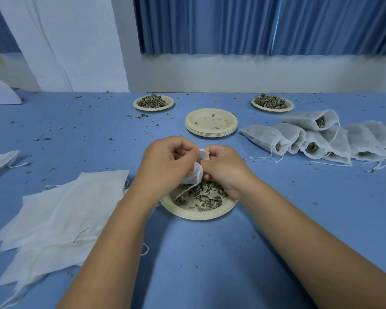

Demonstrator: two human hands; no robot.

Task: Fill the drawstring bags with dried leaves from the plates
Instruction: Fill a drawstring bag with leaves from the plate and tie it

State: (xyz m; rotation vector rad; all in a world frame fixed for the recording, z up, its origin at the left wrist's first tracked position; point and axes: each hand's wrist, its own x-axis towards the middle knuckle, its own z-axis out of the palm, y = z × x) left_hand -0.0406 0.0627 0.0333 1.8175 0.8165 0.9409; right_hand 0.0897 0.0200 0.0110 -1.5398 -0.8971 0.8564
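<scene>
My left hand [165, 161] and my right hand [223, 166] both pinch a small white drawstring bag [197, 171], bunched between them above a paper plate [196, 214] of dried leaves [206, 195]. The bag's lower end hangs down onto the leaves. Several flat empty bags [58, 219] lie in a pile to the left. Several filled bags [321, 139] lie in a row at the right, leaves showing at their mouths.
Two more plates of leaves stand at the back, one left of centre [153, 103] and one to the right [272, 103]. A stack of empty plates [211, 122] sits between them. Another empty bag [0, 160] lies at the far left. Leaf crumbs dot the blue table [210, 253].
</scene>
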